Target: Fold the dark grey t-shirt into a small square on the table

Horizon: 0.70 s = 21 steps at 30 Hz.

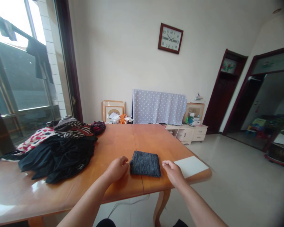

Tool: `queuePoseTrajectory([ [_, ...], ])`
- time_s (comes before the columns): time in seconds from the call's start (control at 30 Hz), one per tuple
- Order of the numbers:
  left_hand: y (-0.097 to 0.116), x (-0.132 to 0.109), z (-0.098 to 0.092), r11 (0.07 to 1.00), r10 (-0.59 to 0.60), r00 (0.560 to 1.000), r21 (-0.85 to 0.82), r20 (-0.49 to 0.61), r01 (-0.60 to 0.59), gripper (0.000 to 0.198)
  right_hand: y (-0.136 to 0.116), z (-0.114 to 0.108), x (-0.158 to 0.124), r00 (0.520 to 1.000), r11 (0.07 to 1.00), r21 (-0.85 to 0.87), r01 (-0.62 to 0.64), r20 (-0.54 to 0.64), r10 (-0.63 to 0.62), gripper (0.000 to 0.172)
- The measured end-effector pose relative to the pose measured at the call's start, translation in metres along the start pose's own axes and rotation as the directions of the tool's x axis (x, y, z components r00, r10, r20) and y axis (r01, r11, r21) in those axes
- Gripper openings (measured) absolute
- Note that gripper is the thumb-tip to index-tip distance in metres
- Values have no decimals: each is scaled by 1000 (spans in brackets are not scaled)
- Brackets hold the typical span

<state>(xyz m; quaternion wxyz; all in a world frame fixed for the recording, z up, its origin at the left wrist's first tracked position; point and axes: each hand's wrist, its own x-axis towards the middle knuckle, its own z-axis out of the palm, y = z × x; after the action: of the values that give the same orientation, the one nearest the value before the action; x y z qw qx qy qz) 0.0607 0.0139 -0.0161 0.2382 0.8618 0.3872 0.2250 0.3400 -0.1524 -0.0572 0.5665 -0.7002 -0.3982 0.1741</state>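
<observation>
A dark grey, streaked cloth (145, 163), folded into a compact rectangle, lies flat on the wooden table (118, 142) near its front edge. Just left of the cloth is my left hand (118, 167), its fingers curled with the tips close to the cloth's left edge; whether anything is between them is hidden. To the right, a small gap from the cloth, my right hand (172, 171) has its fingers bent together, and I cannot make out anything in them.
A heap of black clothes (61, 154) with patterned pieces (71, 127) covers the table's left part. A white sheet (191, 166) lies at the right corner. Behind the table stand a low white cabinet (191, 134) and something draped with a dotted blue cloth (158, 107).
</observation>
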Motion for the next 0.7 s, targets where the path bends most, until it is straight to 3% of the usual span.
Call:
queuePoseTrajectory([
  [0.17,15,-9,12,999,46,999,-28,-4,-46,43,1,1,-5,999,999,20,26,-30,-25,24],
  [0.43,30,-24,20,983,68,998,169,-11,-65,56,-3,-1,-3,1000,998,68,-9,-16,10,30],
  [0.57,36,-25,22,983,-22,998,181,-58,32,51,-12,-3,-2,999,995,90,-42,-2,43,33],
  [0.7,37,-18,18,962,-243,964,98,-108,253,53,-13,-3,2,997,995,66,-71,8,71,34],
])
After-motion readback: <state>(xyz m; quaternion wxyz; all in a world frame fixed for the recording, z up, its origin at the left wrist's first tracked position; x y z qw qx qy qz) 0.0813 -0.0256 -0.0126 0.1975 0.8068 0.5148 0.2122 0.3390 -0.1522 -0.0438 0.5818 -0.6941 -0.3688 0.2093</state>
